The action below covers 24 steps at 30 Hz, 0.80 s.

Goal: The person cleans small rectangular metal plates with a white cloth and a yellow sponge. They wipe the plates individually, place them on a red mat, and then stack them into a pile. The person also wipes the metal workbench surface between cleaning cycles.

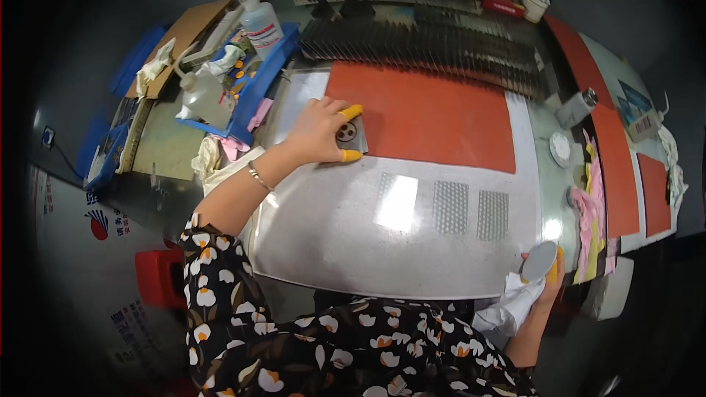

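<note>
My left hand (318, 131) reaches over the left end of the red mat (434, 114), with yellow finger cots on thumb and forefinger. Those two fingers span a small flat panel (359, 140) with a round dark ring of lens-like holes, like a phone back cover; the palm hides part of it. At the table's near right corner, my right hand (550, 290) is closed around a round grey disc (540, 261) and a crumpled white cloth (509, 303). Yellow finger cots show on this hand too. The disc's underside is hidden.
Racks of upright dark panels (419, 44) line the back. On the left, a blue tray (246, 114) stands beside squeeze bottles (261, 28). A metal can (576, 108), a round white lid (560, 148) and pink cloths (586, 213) lie to the right. Dotted sheets (450, 207) are on the grey tabletop.
</note>
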{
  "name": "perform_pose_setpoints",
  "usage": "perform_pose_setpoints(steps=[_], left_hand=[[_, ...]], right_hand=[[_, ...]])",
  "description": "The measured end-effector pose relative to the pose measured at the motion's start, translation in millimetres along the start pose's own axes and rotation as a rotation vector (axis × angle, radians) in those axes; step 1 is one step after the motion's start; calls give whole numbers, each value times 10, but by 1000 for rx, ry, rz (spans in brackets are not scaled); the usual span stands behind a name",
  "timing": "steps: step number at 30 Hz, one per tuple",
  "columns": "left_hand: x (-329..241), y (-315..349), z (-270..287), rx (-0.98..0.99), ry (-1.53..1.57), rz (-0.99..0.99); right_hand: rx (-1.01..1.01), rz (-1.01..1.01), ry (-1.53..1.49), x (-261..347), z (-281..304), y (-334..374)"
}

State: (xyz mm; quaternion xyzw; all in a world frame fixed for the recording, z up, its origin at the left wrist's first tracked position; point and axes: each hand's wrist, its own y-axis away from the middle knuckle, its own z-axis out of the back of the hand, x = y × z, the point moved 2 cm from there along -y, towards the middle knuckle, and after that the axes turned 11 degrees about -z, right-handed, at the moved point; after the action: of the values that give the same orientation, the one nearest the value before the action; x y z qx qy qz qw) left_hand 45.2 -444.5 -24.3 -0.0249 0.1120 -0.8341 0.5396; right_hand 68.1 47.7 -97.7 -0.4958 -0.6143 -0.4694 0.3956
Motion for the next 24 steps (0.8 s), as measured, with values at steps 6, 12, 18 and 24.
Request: perform_pose_setpoints(steps=[6, 12, 18, 24], left_hand=[[-421, 929, -74, -307, 452, 194], [-928, 1111, -39, -275, 142, 302], [-2445, 113, -461, -8, 576, -59], [-2658, -150, -633, 66, 403, -68]], right_hand=[[87, -170, -68, 42, 91, -77], [212, 162, 940, 636, -287, -228], [378, 146, 1575, 534, -1245, -668], [272, 174, 1621, 301, -1430, -1102]])
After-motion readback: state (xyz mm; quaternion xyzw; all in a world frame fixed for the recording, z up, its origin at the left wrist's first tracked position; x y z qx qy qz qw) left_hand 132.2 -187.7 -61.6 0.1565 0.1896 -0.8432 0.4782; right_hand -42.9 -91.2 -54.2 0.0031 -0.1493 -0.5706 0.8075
